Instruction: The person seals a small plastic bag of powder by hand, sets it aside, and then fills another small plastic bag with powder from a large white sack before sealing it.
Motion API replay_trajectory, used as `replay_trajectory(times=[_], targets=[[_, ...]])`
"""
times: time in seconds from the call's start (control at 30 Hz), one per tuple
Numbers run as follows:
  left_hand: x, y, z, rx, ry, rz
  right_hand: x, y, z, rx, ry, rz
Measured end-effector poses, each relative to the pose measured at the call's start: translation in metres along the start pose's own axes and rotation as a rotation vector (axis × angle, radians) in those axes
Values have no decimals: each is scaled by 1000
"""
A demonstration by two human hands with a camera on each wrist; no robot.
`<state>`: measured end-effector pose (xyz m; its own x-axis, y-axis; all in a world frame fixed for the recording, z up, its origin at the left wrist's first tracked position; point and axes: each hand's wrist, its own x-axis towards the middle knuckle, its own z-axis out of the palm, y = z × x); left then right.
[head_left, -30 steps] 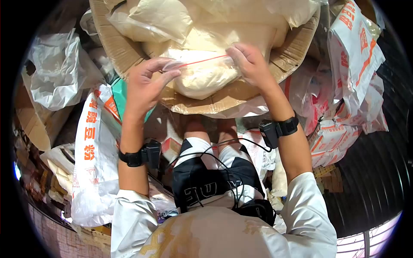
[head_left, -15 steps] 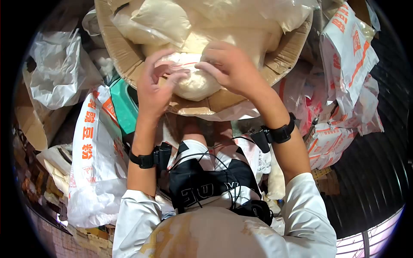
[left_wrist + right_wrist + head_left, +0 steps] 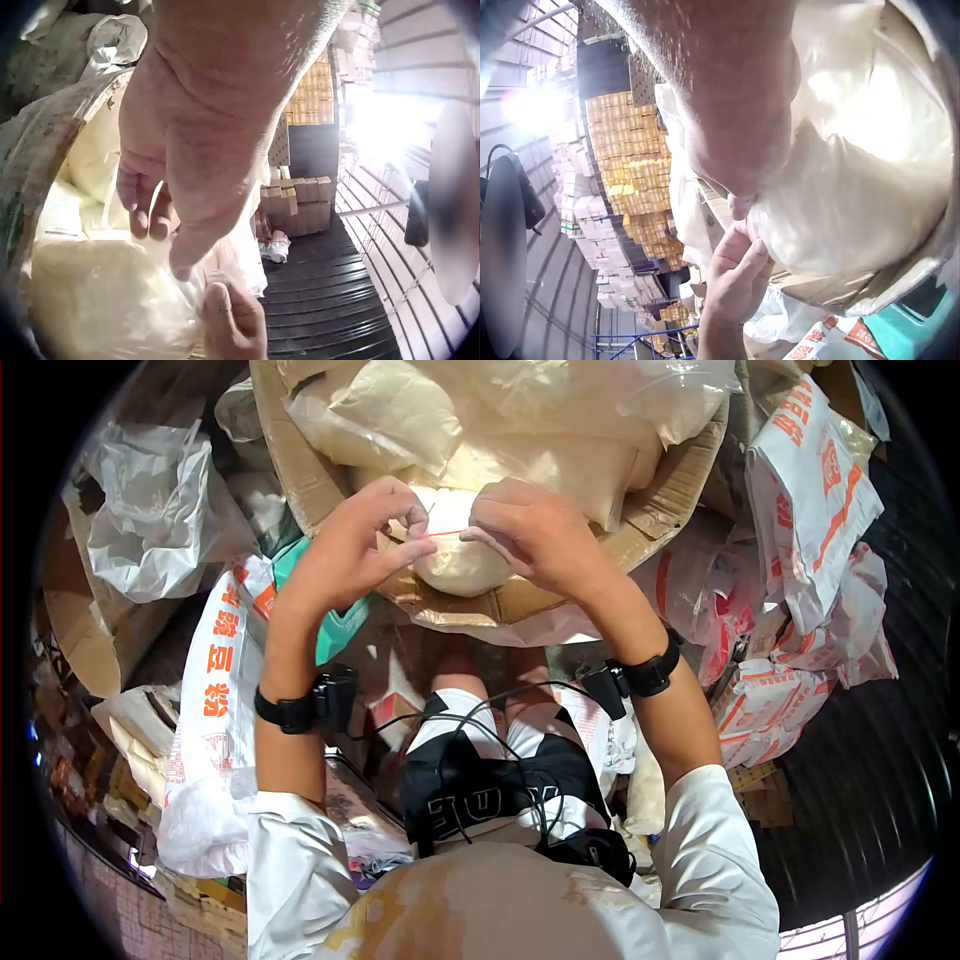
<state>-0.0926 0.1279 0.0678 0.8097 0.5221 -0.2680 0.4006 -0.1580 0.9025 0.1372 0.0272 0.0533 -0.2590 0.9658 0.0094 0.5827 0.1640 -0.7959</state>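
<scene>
Zip bag: the clear plastic bag of pale powder sits at the near edge of the cardboard carton, its mouth between the two hands.
Red strip: the thin red line runs along the bag's mouth, nearly level, from one hand to the other.
Left hand: the left hand pinches the bag's mouth between thumb and forefinger (the right wrist view shows this best), the other fingers bent and apart from the plastic.
Right hand: the right hand pinches the mouth at the other end of the strip, the gap between the hands narrow.
Carton: more bags of pale powder lie inside, beyond the hands.
Left side: a green container stands below the left forearm, beside a white sack with orange lettering; a crumpled white plastic bag lies farther out.
Right side: orange-printed white packaging is heaped beside the carton, near dark ribbed sheeting.
Wrists: each carries a black strap with a small camera.
Background: yellow boxes are stacked high.
</scene>
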Motion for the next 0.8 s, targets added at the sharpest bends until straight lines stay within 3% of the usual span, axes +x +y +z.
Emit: replay_trajectory(times=[0.03,0.07,0.27,0.37,0.5,0.6,0.7,0.8], targets=[[2,-2,-5,-30,-76,4,0,0,0,-5,-5,5],[2,-8,-6,-239,-140,-19,0,0,0,-10,-11,10],[5,-8,-2,-755,-186,-345,2,1,1,-58,41,11],[5,-18,-5,-1124,-279,-391,3,-3,3,-73,76,-13],[-3,-19,4,-1279,-186,-405,3,-2,0,-102,109,-33],[-4,-13,1,-777,-186,-211,-1,-11,-8,-104,118,-108],[1,15,-19,270,-178,108,-12,-24,-11,-224,83,-143],[5,40,-27,502,-66,180,-20,-22,-5,-237,109,-160]])
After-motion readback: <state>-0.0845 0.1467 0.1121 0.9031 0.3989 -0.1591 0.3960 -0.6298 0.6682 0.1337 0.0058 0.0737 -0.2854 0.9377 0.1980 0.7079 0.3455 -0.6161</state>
